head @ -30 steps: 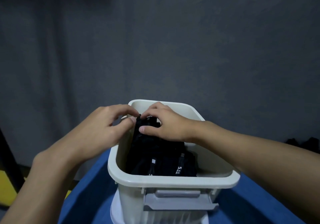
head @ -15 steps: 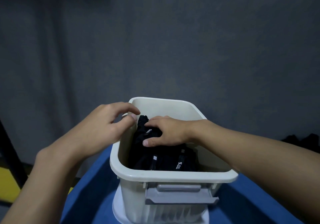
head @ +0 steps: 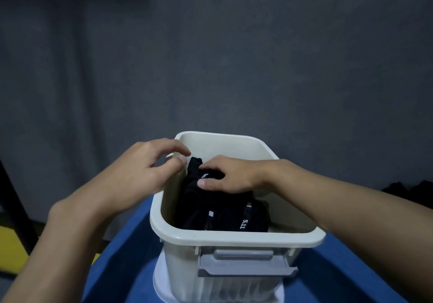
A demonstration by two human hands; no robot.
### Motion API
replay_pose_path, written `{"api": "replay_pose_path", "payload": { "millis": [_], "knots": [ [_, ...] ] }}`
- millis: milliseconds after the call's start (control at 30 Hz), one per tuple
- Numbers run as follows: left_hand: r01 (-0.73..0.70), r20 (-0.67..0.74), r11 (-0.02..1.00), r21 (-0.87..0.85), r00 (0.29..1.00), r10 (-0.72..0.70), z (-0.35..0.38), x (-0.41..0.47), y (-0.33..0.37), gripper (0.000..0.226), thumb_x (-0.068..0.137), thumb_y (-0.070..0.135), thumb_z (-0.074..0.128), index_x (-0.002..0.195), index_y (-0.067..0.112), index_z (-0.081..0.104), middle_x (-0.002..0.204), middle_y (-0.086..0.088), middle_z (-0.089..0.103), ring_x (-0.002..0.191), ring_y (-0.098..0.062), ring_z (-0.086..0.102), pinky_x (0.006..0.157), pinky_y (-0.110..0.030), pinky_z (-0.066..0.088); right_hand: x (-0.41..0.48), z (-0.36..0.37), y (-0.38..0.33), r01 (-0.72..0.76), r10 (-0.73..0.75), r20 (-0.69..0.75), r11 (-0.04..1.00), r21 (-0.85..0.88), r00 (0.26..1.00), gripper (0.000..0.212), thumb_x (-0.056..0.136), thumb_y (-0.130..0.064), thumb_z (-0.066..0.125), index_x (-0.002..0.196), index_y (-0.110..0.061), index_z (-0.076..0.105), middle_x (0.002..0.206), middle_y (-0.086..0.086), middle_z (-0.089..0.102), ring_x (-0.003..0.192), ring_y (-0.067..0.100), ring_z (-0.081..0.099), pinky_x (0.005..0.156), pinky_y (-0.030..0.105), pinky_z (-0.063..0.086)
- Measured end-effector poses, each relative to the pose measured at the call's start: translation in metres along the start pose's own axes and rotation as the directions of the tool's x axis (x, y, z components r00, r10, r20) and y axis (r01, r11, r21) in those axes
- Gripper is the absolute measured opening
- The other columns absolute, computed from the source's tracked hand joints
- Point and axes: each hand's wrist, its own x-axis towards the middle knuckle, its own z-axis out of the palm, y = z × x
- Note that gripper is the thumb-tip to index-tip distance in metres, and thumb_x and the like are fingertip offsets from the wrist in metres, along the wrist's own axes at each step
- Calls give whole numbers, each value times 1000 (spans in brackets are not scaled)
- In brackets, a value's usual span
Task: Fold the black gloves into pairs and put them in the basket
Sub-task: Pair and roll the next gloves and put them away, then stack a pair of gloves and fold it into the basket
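Left hand (head: 145, 169): hovers at the basket's left rim, about 9 o'clock from the glove bundle; its grip is loosely curled, thumb and fingers apart, pinching nothing and apparently clear of the cloth.
Basket (head: 236, 238): beige plastic tub with a grey handle at the near wall, standing on a blue-covered table (head: 121, 263).
Folded black gloves (head: 222, 211): inside the basket, piled against its left half; white "5.11" lettering shows on a strap near the front. The topmost bundle's long axis seems to run from 12 to 6 o'clock, far wall towards the near wall.
Right hand (head: 230, 174): reaches in from 3 o'clock; its grip lies flat on the top bundle, fingers pressed down on the cloth with the thumb alongside, not pinching it.
Key relation: the bundle lies directly beneath the right palm, so the right hand is the nearer one.
Judgement: this pair looks placed; a straight lift of the right hand would likely leave it seated.
More gloves (head: 407, 189): a dark heap at the far right, too dim to identify surely.
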Motion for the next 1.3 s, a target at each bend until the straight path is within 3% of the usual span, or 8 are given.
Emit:
{"api": "replay_pose_path", "payload": {
  "millis": [300, 467, 633, 833, 933, 1067, 1300],
  "knots": [
    [9, 2, 1000, -21, 1000, -9, 1, -1, 0, 35, 82, 55, 46, 104, 41, 68, 110, 27, 67, 104, 4, 60, 87, -28, 49, 9, 7, -3, -45, 52, 81, 995, -90, 995, 82, 89, -68, 48, 154, -25, 22, 157, -3, 33, 143, 18, 33, 118, 39, 27],
    [11, 9, 1000, -21, 1000, -11, 0, -1, 0, 46, 75, 64, 41, 105, 42, 68, 111, 29, 66, 109, 6, 58, 95, -30, 48, 10, 7, 0, -34, 43, 109, 996, -85, 993, 83, 87, -70, 46, 154, -27, 22, 157, -5, 32, 143, 17, 32, 118, 40, 26],
    [16, 9, 1000, -12, 1000, -16, 1, -1, 2, 36, 82, 54, 46, 106, 40, 69, 111, 31, 65, 111, 6, 57, 97, -27, 47, 9, 4, 6, -33, 39, 130, 998, -54, 991, 85, 88, -69, 48, 155, -28, 18, 159, -7, 29, 145, 15, 29, 119, 39, 25],
    [14, 11, 1000, -15, 1000, -14, 2, -1, 1, 39, 81, 56, 45, 107, 39, 69, 112, 35, 63, 111, 10, 55, 97, -27, 47, 13, 12, -4, -21, 27, 102, 998, -55, 994, 86, 82, -75, 47, 152, -30, 26, 152, -6, 41, 138, 17, 40, 115, 41, 30],
    [9, 12, 1000, -4, 1000, -9, 2, -1, 3, 40, 82, 55, 45, 109, 37, 69, 113, 35, 61, 114, 10, 54, 98, -26, 46, 13, 11, -4, -32, 45, 128, 994, -105, 991, 88, 81, -78, 43, 153, -32, 21, 154, -5, 37, 141, 20, 36, 116, 44, 28],
    [1, 17, 1000, 1, 1000, -1, 1, -2, 3, 52, 75, 64, 40, 109, 38, 69, 115, 35, 61, 115, 10, 54, 101, -27, 45, 10, 11, -4, -49, 82, 144, 975, -219, 986, 81, 91, -69, 40, 156, -31, 10, 160, 0, 25, 147, 23, 24, 117, 46, 21],
    [12, 21, 1000, -6, 1000, -12, 1, -3, 6, 39, 83, 51, 46, 109, 35, 71, 116, 31, 63, 115, 6, 55, 101, -30, 45, 7, 9, -8, -28, 54, 135, 981, -190, 989, 78, 92, -64, 43, 156, -28, 14, 157, 3, 31, 144, 24, 29, 117, 45, 23]
  ]
}}
